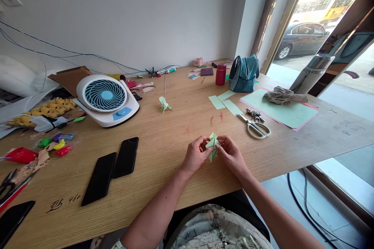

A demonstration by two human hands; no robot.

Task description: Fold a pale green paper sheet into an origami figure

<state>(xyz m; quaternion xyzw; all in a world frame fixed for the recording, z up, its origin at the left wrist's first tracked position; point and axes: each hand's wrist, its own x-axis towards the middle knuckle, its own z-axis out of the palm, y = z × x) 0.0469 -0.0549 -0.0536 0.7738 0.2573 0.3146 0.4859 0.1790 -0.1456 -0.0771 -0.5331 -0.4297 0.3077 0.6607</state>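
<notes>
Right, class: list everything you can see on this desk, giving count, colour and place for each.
folded paper piece: 1, pale green, between both hands at the near edge
paper figure: 1, pale green, mid-table
desk fan: 1, white and blue, left
phones: 2, black, side by side, near left
scissors: 1, pale handles, right of centre
paper strips: 3, pale green, behind the scissors
paper sheet: 1, pale green, right
crumpled cloth: 1, beige, on the sheet
bag: 1, teal, far right
flask: 1, red, beside the bag
table: 1, wood
left hand: grip on the folded paper
right hand: grip on the folded paper
</notes>
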